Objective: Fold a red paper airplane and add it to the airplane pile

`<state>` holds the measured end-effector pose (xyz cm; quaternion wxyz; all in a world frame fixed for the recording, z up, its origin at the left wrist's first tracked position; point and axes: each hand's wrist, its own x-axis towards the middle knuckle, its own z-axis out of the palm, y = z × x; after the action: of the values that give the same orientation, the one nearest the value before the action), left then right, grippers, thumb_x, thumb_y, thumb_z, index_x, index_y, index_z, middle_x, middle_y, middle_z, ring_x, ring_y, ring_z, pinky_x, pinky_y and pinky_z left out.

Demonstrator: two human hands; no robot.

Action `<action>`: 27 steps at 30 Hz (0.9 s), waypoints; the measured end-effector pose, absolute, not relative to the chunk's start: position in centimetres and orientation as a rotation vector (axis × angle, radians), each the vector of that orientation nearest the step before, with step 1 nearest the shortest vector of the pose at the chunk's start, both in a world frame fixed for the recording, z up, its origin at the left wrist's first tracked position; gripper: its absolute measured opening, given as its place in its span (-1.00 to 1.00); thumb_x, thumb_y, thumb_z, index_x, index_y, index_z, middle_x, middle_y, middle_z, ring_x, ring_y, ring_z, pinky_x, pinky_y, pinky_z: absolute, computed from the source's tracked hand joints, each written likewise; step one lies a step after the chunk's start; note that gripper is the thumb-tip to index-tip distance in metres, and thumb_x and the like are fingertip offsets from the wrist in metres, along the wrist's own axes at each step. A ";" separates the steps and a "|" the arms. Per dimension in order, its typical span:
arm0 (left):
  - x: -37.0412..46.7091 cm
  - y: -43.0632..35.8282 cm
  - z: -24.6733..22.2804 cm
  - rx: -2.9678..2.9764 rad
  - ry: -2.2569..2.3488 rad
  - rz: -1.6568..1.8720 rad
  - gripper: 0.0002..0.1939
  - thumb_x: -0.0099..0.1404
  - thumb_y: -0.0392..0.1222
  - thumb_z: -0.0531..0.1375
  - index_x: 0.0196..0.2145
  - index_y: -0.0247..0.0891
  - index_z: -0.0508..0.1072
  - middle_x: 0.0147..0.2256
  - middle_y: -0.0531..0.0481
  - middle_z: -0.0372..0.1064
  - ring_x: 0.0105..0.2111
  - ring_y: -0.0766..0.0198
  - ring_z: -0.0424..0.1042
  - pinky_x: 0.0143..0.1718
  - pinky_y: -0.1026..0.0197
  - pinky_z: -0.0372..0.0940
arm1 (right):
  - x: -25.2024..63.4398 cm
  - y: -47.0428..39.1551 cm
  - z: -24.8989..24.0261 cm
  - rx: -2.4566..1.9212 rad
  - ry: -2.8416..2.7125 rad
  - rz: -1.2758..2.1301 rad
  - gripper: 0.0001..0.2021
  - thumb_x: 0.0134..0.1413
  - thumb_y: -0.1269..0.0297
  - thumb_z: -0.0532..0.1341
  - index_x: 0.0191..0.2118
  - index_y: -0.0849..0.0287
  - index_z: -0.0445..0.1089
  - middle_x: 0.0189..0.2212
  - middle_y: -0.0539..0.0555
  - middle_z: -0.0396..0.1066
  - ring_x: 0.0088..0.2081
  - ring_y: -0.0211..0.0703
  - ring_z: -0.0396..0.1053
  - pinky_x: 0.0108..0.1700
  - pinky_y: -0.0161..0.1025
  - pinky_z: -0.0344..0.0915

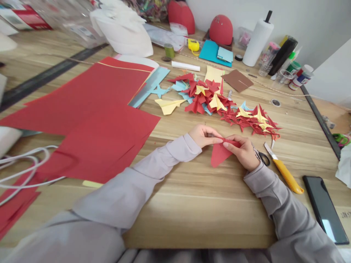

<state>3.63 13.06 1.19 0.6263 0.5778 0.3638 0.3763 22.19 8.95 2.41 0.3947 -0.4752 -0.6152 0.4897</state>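
No text, brand or number is legible. Small print on the label of a bottle [301, 77], beyond and right of the right hand [243, 150], is too small to read, as is a white label on clear packaging [84, 32], far beyond and left of the left hand [203, 136]. Dark marks [346, 214] on the bench [192, 208], right of the right hand, are unreadable.

The phone [325, 210] runs close to the bottom edge, scissors [264, 158] sit partly hidden behind the right hand [245, 151], and clear packaging [79, 27] blurs, cut off up top.
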 end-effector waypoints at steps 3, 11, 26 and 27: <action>3.5 13.1 1.3 1.331 0.821 0.852 -0.69 -0.13 -0.09 0.42 -0.43 -0.35 0.59 -0.42 -0.10 0.55 -0.40 0.23 0.50 -0.30 0.22 0.39 | 22.2 9.0 2.3 -1.199 -1.550 1.247 -0.75 -0.07 0.07 0.33 -0.37 0.16 0.49 -0.42 0.02 0.50 -0.40 -0.23 0.39 -0.28 -0.26 0.32; 3.7 13.1 1.4 1.293 0.857 0.848 -0.65 -0.18 -0.05 0.43 -0.45 -0.34 0.59 -0.42 -0.10 0.55 -0.39 0.21 0.51 -0.25 0.17 0.41 | 22.3 9.0 2.0 -1.216 -1.545 1.234 -0.72 -0.12 0.06 0.36 -0.35 0.16 0.50 -0.40 0.02 0.51 -0.39 -0.22 0.40 -0.30 -0.27 0.32; 4.6 12.8 1.1 1.178 0.908 0.861 -0.60 -0.23 -0.01 0.45 -0.45 -0.35 0.57 -0.46 -0.08 0.54 -0.41 0.21 0.49 -0.25 0.13 0.39 | 22.2 9.0 2.2 -1.280 -1.553 1.147 -0.71 -0.10 0.03 0.34 -0.37 0.18 0.50 -0.40 0.06 0.52 -0.35 -0.17 0.42 -0.25 -0.23 0.35; 4.6 12.8 1.1 1.176 0.916 0.865 -0.60 -0.23 -0.01 0.45 -0.46 -0.35 0.57 -0.46 -0.08 0.54 -0.41 0.21 0.49 -0.26 0.14 0.39 | 22.2 9.0 2.1 -1.278 -1.549 1.148 -0.71 -0.10 0.03 0.34 -0.37 0.18 0.50 -0.40 0.05 0.52 -0.35 -0.18 0.42 -0.25 -0.23 0.35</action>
<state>4.61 12.75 1.09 0.6512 0.5179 0.4032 0.3810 22.24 9.03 2.13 0.4025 -0.5058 -0.6131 0.4543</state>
